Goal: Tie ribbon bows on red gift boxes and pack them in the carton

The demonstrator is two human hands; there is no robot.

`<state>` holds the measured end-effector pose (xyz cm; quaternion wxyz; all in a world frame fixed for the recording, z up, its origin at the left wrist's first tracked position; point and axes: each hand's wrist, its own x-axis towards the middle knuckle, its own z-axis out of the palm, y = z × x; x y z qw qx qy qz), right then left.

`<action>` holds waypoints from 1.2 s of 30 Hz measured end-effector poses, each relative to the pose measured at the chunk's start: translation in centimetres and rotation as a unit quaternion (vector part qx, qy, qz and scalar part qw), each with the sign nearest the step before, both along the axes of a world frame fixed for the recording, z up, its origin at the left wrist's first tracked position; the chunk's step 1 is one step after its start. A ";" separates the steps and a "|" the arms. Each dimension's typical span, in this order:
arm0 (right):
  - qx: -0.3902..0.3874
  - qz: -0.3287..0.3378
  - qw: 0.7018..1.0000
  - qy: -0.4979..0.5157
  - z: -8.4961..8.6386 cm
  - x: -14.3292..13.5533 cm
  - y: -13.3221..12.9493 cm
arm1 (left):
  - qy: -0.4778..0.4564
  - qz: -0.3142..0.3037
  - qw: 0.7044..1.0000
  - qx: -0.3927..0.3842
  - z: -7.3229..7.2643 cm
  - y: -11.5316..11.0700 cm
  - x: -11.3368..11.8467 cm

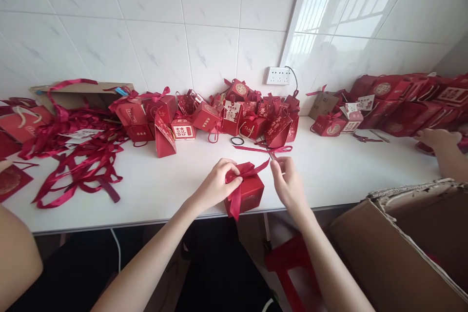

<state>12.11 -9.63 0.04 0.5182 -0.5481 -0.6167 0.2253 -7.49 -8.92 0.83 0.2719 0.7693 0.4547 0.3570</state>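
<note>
A red gift box (252,195) sits at the table's front edge, with a dark red satin ribbon (236,203) tied over its top. My left hand (223,180) is closed on the ribbon at the box's top left, thumb and fingers around the knot. One ribbon tail hangs down the front; the other points right. Beside that tail's tip, my right hand (287,178) is closed around what looks like small scissors (271,156), with only a thin tip showing. Just behind lies a loose ribbon (252,149) near a black ring (237,141).
Several finished-looking red boxes (183,129) line the tiled wall. Tangled ribbons (80,156) spread at left before a cardboard box (84,88). Stacked red boxes (398,117) stand at right, near another person's hand (438,140). An open carton (365,234) and red stool (292,263) are below.
</note>
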 end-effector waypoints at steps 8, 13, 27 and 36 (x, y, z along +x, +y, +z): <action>-0.204 0.168 0.954 0.140 -0.2 0.5 0.6 | -0.052 0.007 0.996 -0.066 -0.2 0.3 -0.1; -0.169 0.182 0.958 0.145 0.1 -0.3 -4.0 | -0.048 -0.009 0.996 -0.070 -0.2 0.7 -0.2; 0.203 -0.059 0.963 -0.167 -2.2 -0.9 -5.8 | -0.076 -0.026 0.990 -0.113 -0.3 1.1 -0.1; 0.371 0.077 0.892 -0.246 -2.7 -5.9 -4.7 | -0.075 -0.011 0.991 -0.107 0.0 0.9 0.3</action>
